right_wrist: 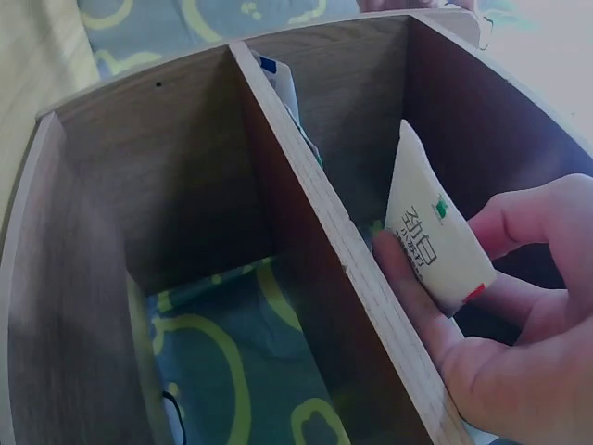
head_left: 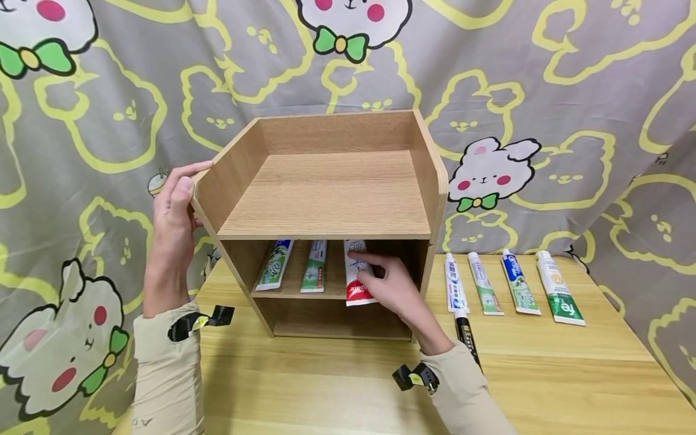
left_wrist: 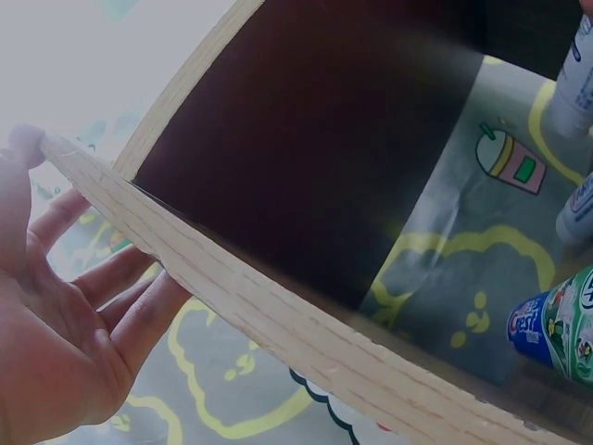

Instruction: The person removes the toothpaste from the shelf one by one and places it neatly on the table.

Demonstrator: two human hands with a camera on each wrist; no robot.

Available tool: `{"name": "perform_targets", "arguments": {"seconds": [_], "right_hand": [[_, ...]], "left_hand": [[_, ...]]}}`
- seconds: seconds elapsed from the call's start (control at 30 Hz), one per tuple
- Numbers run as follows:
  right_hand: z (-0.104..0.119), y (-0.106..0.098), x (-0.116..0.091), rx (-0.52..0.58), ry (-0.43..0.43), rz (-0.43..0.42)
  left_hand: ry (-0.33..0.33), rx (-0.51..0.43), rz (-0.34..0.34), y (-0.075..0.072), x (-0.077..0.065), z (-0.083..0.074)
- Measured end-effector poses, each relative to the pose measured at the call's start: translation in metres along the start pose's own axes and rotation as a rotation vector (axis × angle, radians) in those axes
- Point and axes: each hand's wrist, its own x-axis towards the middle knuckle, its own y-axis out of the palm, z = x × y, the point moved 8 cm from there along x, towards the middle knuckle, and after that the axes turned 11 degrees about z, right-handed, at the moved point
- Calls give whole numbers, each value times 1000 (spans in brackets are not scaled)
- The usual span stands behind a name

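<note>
A wooden two-tier shelf (head_left: 326, 193) stands on the table. My left hand (head_left: 174, 211) grips the upper left side panel by its edge, with the fingers along the outer face in the left wrist view. My right hand (head_left: 391, 284) pinches a red-and-white Colgate toothpaste tube (head_left: 359, 295) at the right of the middle shelf board. That tube's near end overhangs the board's front edge. To its left on the same board lie a slim green-and-white toothpaste tube (head_left: 313, 272) and a blue, white and green toothpaste tube (head_left: 276, 266). In the right wrist view the held tube (right_wrist: 426, 232) is tilted.
Right of the shelf, several toothpaste tubes lie in a row, from a white-and-blue tube (head_left: 455, 284) to a green-and-white tube (head_left: 560, 290). A black marker (head_left: 466, 338) lies near my right forearm. Behind hangs a patterned grey curtain (head_left: 489, 36).
</note>
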Motion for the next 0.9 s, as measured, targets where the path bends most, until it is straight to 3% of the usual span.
{"name": "perform_targets", "arguments": {"seconds": [0.27,0.57,0.9], "right_hand": [[0,4,-12,119,-6,59],[2,12,-24,285,-60,189],[3,18,-41,317,-137,223]], "left_hand": [[1,4,14,-1,1,0],[9,1,9,-1,1,1],[-2,-2,17,-1,2,2]]}}
